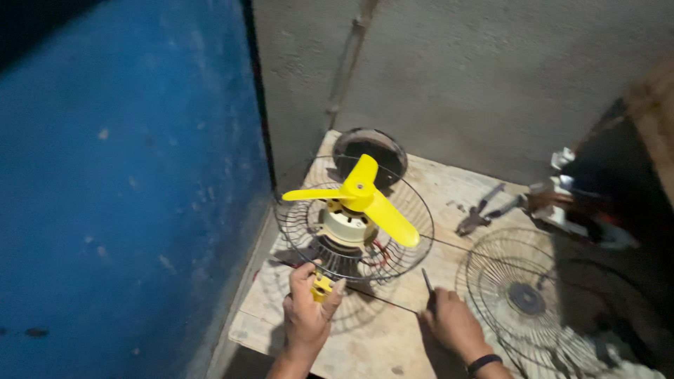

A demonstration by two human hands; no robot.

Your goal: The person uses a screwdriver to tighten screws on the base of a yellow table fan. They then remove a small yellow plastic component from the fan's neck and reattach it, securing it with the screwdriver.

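Yellow plastic catches the eye first: a three-bladed fan propeller (pixel 359 198) sits on a cream motor (pixel 346 226), ringed by a round wire guard (pixel 295 223) standing on a pale wooden board (pixel 365 337). Seen from the head camera, the whole fan assembly lies just above and in front of both hands, toward the grey wall (pixel 477 77).

The left hand (pixel 307 309) is at the lower edge of the guard, its fingers curled around a small yellow part (pixel 321 288) at the base of the fan, with the thumb up against the wires. The grip is closed on that piece. The right hand (pixel 453 323) rests on the board to the right of the guard, well apart from the left hand, its fingers folded around a thin dark tool (pixel 427 281) whose tip points up toward the guard; I cannot tell what kind of tool it is. A dark band (pixel 484 363) circles that wrist.

By count: one yellow propeller, one motor, two wire guards, the second guard (pixel 523 302) lying flat at the right edge of the board. One pair of pliers (pixel 481 210) lies near the back of the board, and one dark round piece (pixel 370 151) sits behind the fan against the wall. A blue wall (pixel 126 182) fills the left side.
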